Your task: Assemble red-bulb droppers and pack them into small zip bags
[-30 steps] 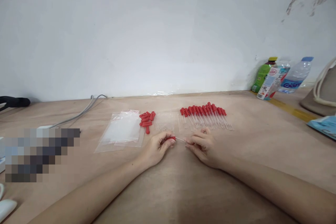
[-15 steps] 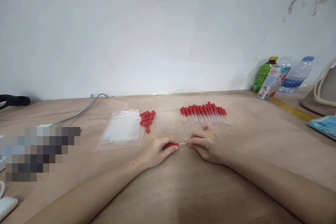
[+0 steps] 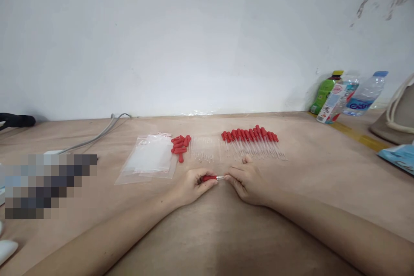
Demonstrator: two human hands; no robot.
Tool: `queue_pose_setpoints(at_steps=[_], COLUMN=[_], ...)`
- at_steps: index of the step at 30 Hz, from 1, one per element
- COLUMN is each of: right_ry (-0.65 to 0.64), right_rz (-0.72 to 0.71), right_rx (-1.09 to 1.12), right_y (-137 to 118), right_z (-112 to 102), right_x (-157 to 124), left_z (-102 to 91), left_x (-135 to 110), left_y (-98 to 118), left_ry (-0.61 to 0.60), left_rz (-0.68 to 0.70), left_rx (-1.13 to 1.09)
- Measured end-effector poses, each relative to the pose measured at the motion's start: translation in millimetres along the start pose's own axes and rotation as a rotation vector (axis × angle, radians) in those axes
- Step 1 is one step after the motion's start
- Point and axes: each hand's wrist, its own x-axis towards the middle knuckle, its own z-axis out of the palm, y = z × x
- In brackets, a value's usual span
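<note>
My left hand [image 3: 193, 185] pinches a red rubber bulb [image 3: 209, 178], and my right hand [image 3: 245, 183] pinches the clear glass tube [image 3: 220, 177] that runs into that bulb; both rest on the wooden table [image 3: 207, 233]. Behind them lie a small heap of loose red bulbs [image 3: 180, 145], a row of bare glass tubes [image 3: 203, 150], and a row of finished droppers with red bulbs [image 3: 251, 141]. Clear plastic bags [image 3: 148, 160] lie to the left of the heap.
Bottles and a carton [image 3: 343, 95] stand at the back right by the wall. A beige bag [image 3: 399, 116] and a blue packet [image 3: 398, 157] lie at the right edge. A grey cable [image 3: 97, 136] runs along the left.
My hands have drawn closer together, so less of the glass tube shows between them. They also sit slightly nearer to me than a second ago.
</note>
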Motion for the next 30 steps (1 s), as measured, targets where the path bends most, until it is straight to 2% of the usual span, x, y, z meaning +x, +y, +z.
queue_pose_setpoints(at_steps=[8, 14, 17, 20, 22, 24, 26, 30], right_ry=[-0.167, -0.251, -0.237, -0.128, -0.044, 0.000, -0.018, -0.047], right_rz=[0.062, 0.118, 0.362, 0.716, 0.873, 0.959, 1.002, 1.000], right_rx=[0.079, 0.121, 0.167, 0.180, 0.081, -0.026, -0.129, -0.280], right_y=[-2.5, 4.0, 28.7, 62.1, 80.9, 93.4, 100.2, 104.4], right_z=[-2.1, -30.8, -45.8, -51.4, -48.9, -42.9, -36.1, -31.7], right_x=[-1.0, 2.6, 7.3, 15.8, 22.7, 28.4, 31.6, 30.7], left_z=[0.2, -8.6, -11.4, -11.7, -11.4, -11.2, -11.2, -11.4], left_x=[0.4, 3.0, 2.0, 2.0, 2.9, 3.8, 4.2, 4.0], left_y=[-1.4, -4.3, -4.5, -4.0, -4.1, -4.8, -5.8, -7.8], left_ry=[-0.041, 0.045, 0.039, -0.022, -0.041, -0.040, -0.043, -0.054], left_rz=[0.012, 0.098, 0.144, 0.165, 0.182, 0.195, 0.205, 0.208], left_rx=[-0.020, 0.146, 0.192, 0.193, 0.191, 0.193, 0.194, 0.207])
